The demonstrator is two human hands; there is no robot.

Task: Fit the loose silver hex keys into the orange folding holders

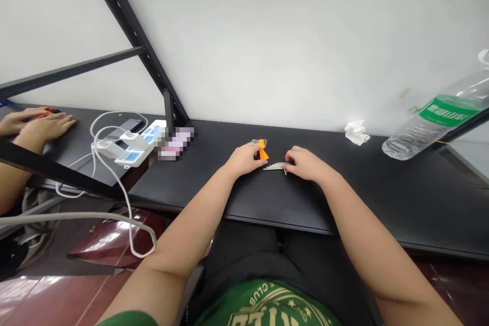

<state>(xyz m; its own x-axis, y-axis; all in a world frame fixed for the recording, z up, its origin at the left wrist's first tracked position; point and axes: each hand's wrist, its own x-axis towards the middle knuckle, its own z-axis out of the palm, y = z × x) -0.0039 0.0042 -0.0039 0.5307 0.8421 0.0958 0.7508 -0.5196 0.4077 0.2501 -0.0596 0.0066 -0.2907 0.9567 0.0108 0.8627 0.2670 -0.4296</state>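
Orange holder, one: over the desk, in the left hand. Grip clamped on it between thumb and fingers, seemingly to steady it and leave the other hand free.

Metal rods, several: on the desk, just right of the holder, laid nearly parallel, presumably so each stays within finger reach.

Right hand: at the rod ends farther from the holder, fingertips close to the thumb; whether they pinch a rod, I cannot tell at this size.

Tissue, crumpled, one: well right of the holder.

Bottle, one: farther right of the holder, probably there to spare elbow room.

Power strip, one: well left of the holder.
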